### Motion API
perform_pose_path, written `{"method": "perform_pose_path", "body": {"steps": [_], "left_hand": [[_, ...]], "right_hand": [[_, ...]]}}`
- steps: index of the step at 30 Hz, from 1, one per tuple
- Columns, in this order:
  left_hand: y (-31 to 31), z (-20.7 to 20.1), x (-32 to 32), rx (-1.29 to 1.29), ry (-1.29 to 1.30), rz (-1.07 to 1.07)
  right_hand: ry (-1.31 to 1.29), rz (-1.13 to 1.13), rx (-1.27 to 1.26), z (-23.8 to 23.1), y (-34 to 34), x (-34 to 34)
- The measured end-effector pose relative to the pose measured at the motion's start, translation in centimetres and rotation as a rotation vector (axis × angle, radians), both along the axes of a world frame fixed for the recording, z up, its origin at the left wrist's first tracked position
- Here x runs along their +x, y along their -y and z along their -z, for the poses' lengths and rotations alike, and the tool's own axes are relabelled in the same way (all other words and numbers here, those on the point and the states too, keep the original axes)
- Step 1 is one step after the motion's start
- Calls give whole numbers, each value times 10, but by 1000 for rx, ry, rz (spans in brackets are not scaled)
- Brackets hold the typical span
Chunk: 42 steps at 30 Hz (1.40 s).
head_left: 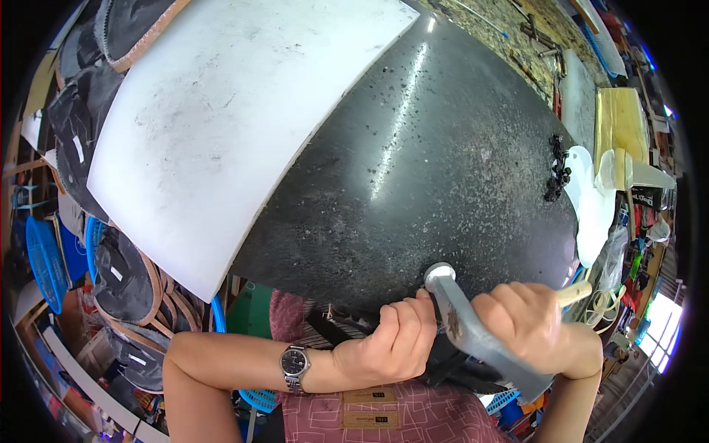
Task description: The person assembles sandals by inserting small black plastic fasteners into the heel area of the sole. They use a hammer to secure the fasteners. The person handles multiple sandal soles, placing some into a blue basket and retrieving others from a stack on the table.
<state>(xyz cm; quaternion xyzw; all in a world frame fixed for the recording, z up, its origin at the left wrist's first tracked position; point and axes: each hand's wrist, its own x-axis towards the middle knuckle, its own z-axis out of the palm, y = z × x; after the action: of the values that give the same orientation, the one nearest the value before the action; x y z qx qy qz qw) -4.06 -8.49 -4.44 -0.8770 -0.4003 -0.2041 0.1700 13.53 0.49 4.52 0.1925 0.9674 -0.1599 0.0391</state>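
Note:
My right hand (521, 321) is wrapped round the pale handle of a hammer (465, 321). The hammer's heavy grey metal head slants across my front, its round bright face at the near edge of a black work surface (332, 221). Just left of that face, my left hand (399, 336) is closed, thumb and fingers pressed together at the same edge. What it pinches, if anything, is hidden. Dark straps and black material lie below both hands, in front of my patterned apron (317, 413). Fine scratches and crumbs cover the black surface.
A thick white board (199, 140) lies on the left of the work surface. Small black pieces (557, 170) lie at its right edge, beside white sheet material (594, 214). Curved, brown-edged black pieces (125, 288) are stacked at left near a blue basket (46, 262).

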Motion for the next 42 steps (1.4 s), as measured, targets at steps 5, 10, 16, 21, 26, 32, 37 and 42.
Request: {"method": "perform_pose_path", "body": {"steps": [5,10,16,21,26,32,37,42], "left_hand": [[2,-2,1,-15,-37,10],[7,-7,-1,-87,-60,6],[15,-15,-9,-341,258,144],[22,-15,-6,-355,154,216],[2,-27,-7,-580,400,40],[-3,-35,4,-1065,1060,92],[-186,-115,-12,-632,1143,152],[-350,-65,-131,-451,783,-197]], "right_hand": [[-39,13,49,-1,2,4],[24,37,70,-4,7,5],[-12,162,-208,1,2,3],[-42,26,48,11,21,4],[-114,344,-17,4,11,23],[-543,611,457,-54,27,85],[-825,1096,115,-69,-20,85],[-471,565,91,-3,-127,-57]]}}
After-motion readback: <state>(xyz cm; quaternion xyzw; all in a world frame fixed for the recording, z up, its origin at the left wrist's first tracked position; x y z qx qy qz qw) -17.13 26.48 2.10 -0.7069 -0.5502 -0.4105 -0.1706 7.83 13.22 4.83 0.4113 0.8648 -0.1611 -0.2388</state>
